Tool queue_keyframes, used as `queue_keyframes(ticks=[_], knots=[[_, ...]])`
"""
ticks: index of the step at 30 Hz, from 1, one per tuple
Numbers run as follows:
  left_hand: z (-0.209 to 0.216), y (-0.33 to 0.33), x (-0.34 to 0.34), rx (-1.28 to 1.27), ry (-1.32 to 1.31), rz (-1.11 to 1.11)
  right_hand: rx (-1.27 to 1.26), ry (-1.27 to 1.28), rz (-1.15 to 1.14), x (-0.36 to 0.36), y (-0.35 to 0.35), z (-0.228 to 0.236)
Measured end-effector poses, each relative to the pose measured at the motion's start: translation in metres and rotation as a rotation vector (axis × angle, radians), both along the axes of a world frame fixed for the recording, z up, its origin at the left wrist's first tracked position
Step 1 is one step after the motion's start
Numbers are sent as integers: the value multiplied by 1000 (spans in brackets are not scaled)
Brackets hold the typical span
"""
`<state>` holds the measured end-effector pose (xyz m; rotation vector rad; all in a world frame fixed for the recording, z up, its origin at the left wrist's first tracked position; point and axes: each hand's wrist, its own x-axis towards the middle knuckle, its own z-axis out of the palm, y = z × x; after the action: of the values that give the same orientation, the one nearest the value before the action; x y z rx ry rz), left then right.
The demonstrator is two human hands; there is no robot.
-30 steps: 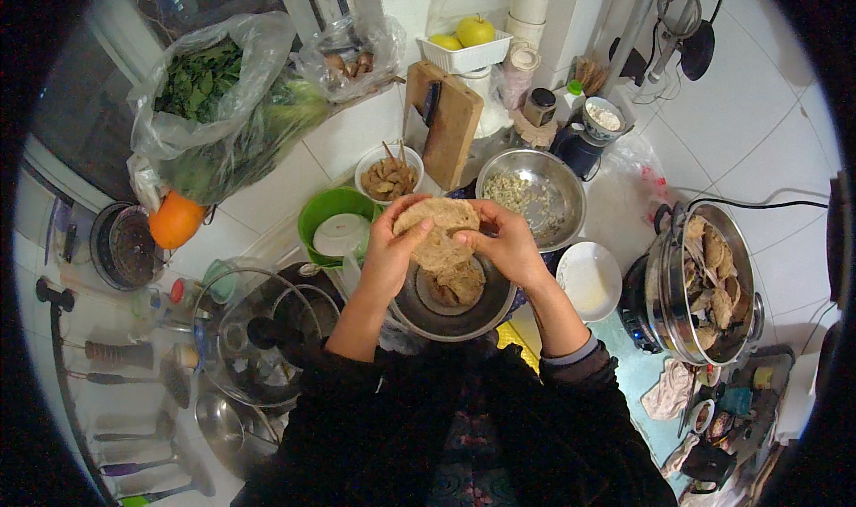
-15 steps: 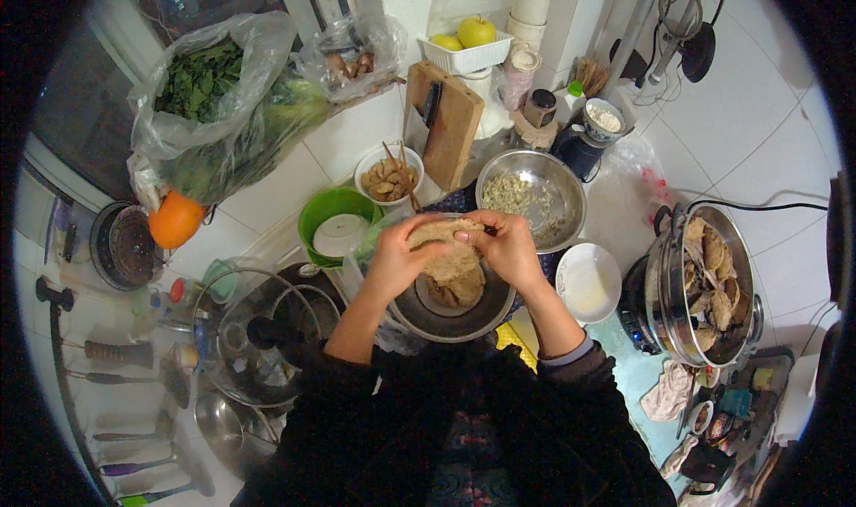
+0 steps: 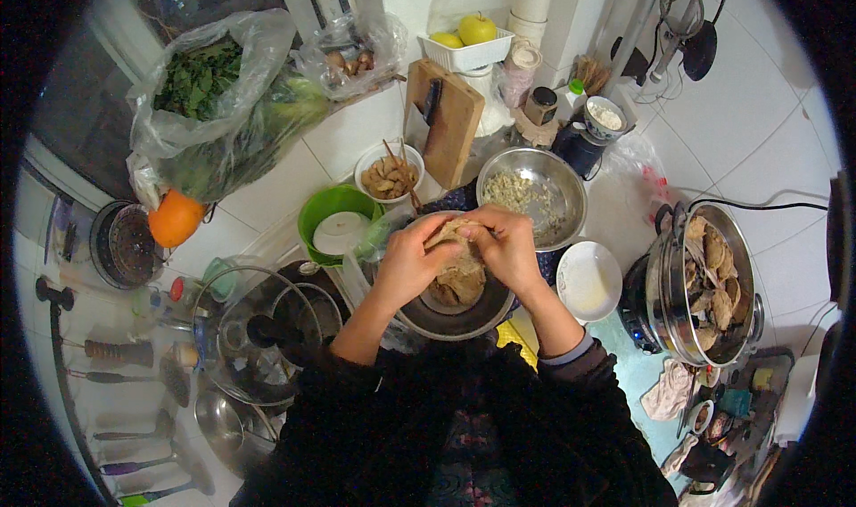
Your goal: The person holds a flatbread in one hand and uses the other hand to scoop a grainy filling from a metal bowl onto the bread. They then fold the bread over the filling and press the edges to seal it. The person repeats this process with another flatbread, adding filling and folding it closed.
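Note:
Between my two hands, over a metal bowl [image 3: 446, 329], is a piece of brown dough [image 3: 459, 233]. My left hand [image 3: 412, 264] grips its left side with the thumb pointing inward. My right hand [image 3: 506, 247] pinches the right side, fingers curled over the far edge. Much of the piece is covered by the fingers. Below them a larger lump of the same dough [image 3: 458, 286] rests in the bowl. A steel bowl [image 3: 548, 190] of chopped pale bits stands just beyond my right hand, and a white plate [image 3: 588, 282] lies to its right.
At right stands a steel steamer [image 3: 664, 284] holding brown shaped dough pieces [image 3: 713, 280]. A green bowl [image 3: 312, 213], a white bowl [image 3: 364, 164] with chopsticks and a wooden cutting board [image 3: 459, 128] stand beyond the left hand. A glass lid [image 3: 218, 329] is at left.
My hands have drawn closer together. The dough piece, spread wide and flat before, is now folded in and more covered by my fingers.

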<state>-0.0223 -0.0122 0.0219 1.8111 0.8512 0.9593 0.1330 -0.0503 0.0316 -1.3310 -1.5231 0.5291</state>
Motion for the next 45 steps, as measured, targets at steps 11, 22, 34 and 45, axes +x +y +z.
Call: queue_keyframes(ticks=[11, 22, 34, 45], knots=[[0, 1, 0, -132, -253, -6, -103, 162, 29, 3, -3, 3], [-1, 0, -5, -151, -75, 130, -100, 395, 116, 2, -2, 3], [0, 1, -9, -138, 4, 7, -94, 186, 46, 0, -1, 9], [12, -6, -6, -85, -331, 9, 14, 74, 17, -8, -4, 22]])
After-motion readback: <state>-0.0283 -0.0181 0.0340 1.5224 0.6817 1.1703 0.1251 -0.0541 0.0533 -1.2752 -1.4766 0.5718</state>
